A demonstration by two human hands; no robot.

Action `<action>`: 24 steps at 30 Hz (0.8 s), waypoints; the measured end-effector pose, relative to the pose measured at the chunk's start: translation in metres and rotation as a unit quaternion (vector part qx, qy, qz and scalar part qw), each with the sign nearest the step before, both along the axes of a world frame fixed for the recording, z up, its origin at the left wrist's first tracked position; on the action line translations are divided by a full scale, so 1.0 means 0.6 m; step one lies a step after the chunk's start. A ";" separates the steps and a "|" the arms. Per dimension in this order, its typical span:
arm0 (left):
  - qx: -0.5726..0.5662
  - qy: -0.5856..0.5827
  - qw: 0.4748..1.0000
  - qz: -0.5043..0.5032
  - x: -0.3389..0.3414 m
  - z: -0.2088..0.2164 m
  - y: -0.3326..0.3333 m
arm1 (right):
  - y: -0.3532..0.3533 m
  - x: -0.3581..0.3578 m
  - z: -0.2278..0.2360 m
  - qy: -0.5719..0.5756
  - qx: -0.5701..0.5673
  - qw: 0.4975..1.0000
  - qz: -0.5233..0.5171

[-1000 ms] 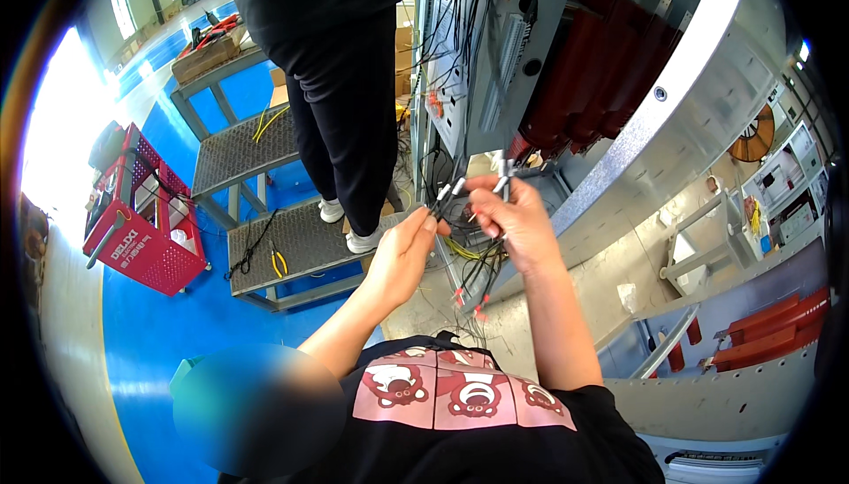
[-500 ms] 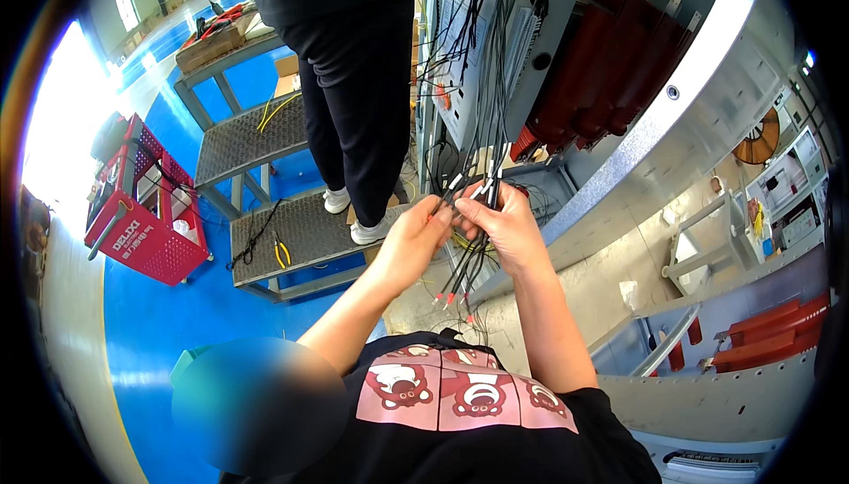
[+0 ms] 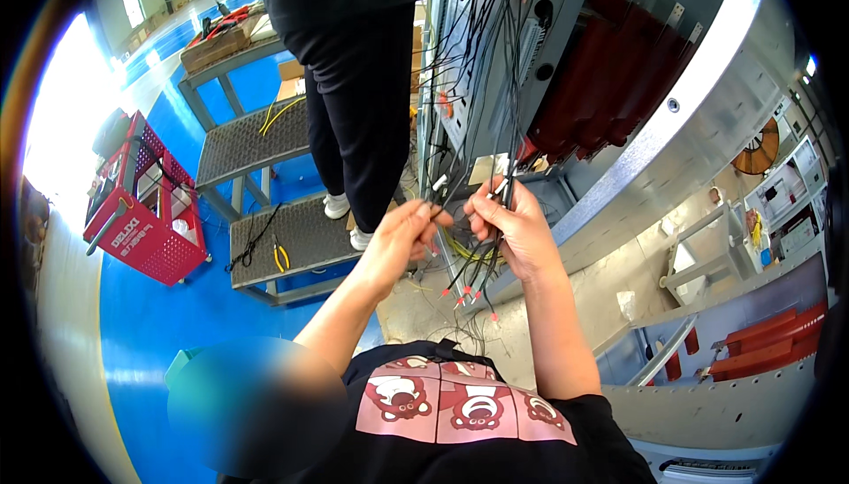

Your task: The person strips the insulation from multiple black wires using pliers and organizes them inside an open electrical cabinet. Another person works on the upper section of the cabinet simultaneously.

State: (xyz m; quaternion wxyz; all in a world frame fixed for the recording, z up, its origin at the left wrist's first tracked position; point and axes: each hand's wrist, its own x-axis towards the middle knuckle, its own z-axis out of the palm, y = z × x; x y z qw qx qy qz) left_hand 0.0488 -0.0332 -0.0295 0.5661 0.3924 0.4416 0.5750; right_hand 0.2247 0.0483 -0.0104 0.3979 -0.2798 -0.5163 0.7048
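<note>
A bundle of thin black wires (image 3: 511, 68) hangs down from the open metal cabinet. My right hand (image 3: 516, 223) is closed around the lower part of the bundle; white marker sleeves show just above its fingers. Below it the loose wire ends fan out, tipped with red ferrules (image 3: 469, 292). To the left, my left hand (image 3: 406, 238) pinches a black wire, with a white sleeve (image 3: 439, 182) showing just above it. A small gap separates the two hands. The inner fingers of both hands are partly hidden.
Another person's dark-trousered legs (image 3: 358, 121) stand on metal steps (image 3: 292, 241) at left, with yellow-handled pliers (image 3: 281, 252) on the lower tread. A red tool cart (image 3: 146, 232) stands further left. The cabinet's metal frame edge (image 3: 646, 139) and dark-red cylinders (image 3: 601, 86) lie to the right.
My hands have moved apart: the left has shifted left with a wire, and the right has moved slightly right with the bundle. The red-tipped ends have swung right.
</note>
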 end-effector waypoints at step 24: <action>0.064 0.299 0.951 0.043 0.011 0.012 -0.011 | -0.029 -0.008 -0.007 -0.084 0.033 0.996 0.000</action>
